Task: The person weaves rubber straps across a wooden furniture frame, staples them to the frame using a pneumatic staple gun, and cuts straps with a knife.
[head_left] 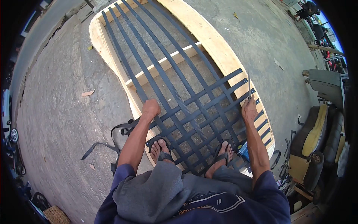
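Observation:
A curved pale wooden frame (220,35) lies on the ground below me, with black webbing straps (158,65) running along it and more woven across its near half. Beside the frame's left rail, my left hand (151,108) is closed in a fist on a webbing strap; its fingers hide the exact grip. My right hand (250,109) rests at the right rail, closed around a slim tool with a long narrow metal blade (249,84) pointing away from me. Whether the blade belongs to a knife or scissors is unclear. Strap ends are fixed in a row along that rail.
Loose webbing (120,127) hangs outside the left rail. A blue tool (244,151) lies partly hidden near my right forearm. My sandalled feet stand on the woven straps. Worn seat cushions (315,130) and a grey box (326,87) stand at right; a wicker basket (56,214) is at lower left.

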`<state>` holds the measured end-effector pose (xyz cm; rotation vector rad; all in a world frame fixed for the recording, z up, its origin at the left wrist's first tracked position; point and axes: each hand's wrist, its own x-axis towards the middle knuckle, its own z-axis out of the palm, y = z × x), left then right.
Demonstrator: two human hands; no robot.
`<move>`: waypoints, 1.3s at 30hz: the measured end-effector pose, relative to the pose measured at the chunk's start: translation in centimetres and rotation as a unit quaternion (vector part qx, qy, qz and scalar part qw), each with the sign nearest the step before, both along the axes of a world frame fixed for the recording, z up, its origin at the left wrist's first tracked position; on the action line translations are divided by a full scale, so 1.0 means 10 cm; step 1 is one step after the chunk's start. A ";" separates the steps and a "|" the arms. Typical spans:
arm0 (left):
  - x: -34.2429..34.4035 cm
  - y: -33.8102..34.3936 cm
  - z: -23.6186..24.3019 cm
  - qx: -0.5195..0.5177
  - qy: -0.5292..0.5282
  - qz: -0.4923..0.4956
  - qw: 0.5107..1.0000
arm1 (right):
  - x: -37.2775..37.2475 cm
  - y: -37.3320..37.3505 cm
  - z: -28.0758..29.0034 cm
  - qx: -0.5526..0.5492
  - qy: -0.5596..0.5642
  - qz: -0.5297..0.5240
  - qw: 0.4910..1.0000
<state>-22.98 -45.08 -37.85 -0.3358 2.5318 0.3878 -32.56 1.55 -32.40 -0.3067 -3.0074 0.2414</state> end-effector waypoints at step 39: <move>-0.33 -0.03 2.55 0.459 0.522 -0.033 0.718 | -0.52 -2.52 3.47 0.051 -0.156 0.638 0.752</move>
